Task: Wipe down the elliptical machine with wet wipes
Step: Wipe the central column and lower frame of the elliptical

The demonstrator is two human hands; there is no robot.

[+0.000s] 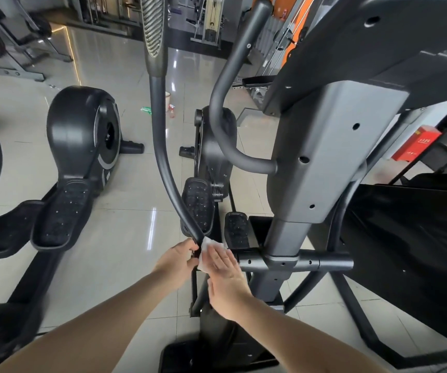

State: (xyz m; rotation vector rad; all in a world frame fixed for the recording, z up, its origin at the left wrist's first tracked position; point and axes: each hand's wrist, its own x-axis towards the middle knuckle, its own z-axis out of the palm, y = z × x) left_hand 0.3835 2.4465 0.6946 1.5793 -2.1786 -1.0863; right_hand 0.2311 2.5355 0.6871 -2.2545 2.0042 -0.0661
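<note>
Right grip (pixel 226 278): fingers straight, laid flat on the wipe (pixel 206 251), pressing it against the lower end of the arm (pixel 163 157). Nothing is curled round the wipe; pressure alone holds it.
Left grip (pixel 179 258): on the opposite side of the same tube, fingers curled against it, apparently clasping and steadying it. You cannot tell whether it also pinches the wipe's edge.

Handling (judgement):
- The wipe is thin, limp and wet, so it is likely to bunch or slip from under a flat palm. Wrap it round the tube and draw it along the tube.
- The arm is stiff, smooth-coated metal and looks pivoted, so expect it to swing under a push. Keep your left grip clasped just above the joint while the right wipes.

Outward from the grips:
- Just beyond them is the near pedal (pixel 198 205), partly behind the arm, with a second pedal (pixel 237 230) beside it.
- Just right of the right grip is the end of the crossbar (pixel 297 262). The column (pixel 324 157) rises from it.
- Up and beyond, the fixed handle (pixel 222 117) curves out of the column.
- Well left of the left grip stands a second machine (pixel 82 135).
- Far beyond is a spray bottle (pixel 172 111) on the glossy floor (pixel 125 251).

In the way: the crossbar end crowds your right knuckles. The linkage below the grips looks like a pinch spot, and the pedal sits close behind the stroke.
</note>
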